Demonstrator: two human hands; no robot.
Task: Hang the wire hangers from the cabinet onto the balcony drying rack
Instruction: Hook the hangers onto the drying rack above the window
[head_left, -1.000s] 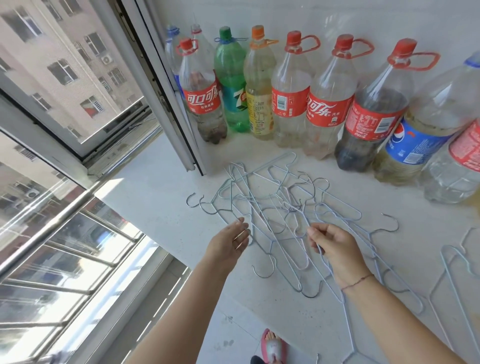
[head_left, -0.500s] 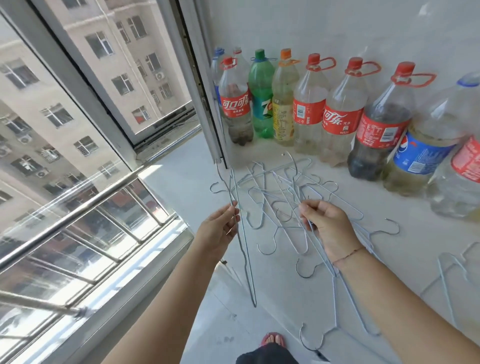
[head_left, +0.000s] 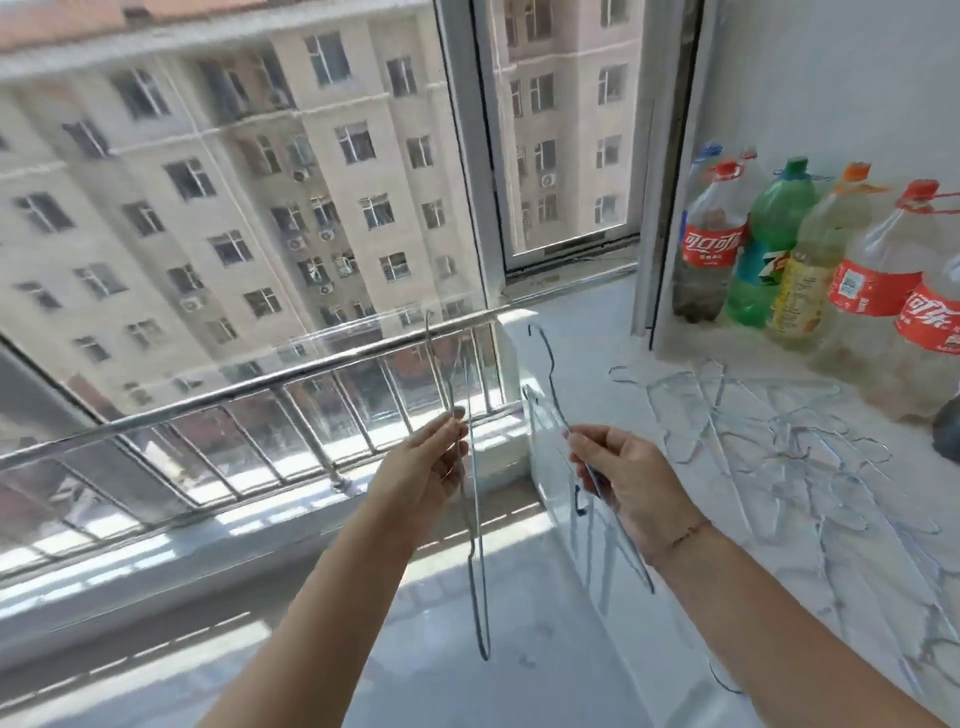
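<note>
The left hand (head_left: 431, 470) pinches a thin grey wire hanger (head_left: 477, 582), its long axis near vertical and its hook above the grip. The right hand (head_left: 631, 486) pinches a second hanger (head_left: 551, 379), tilted, with the hook up-left of its grip. Right of that, tangled hangers (head_left: 727, 395) lie on the marbled cabinet top (head_left: 582, 353).

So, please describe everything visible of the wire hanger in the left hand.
The wire hanger is thin, pale blue-grey metal, seen nearly edge-on, so its sides look almost parallel. It stands roughly upright in the air before the balcony railing, its lower end a narrow rounded loop. The left hand pinches it near the middle; nothing else touches it.
</note>
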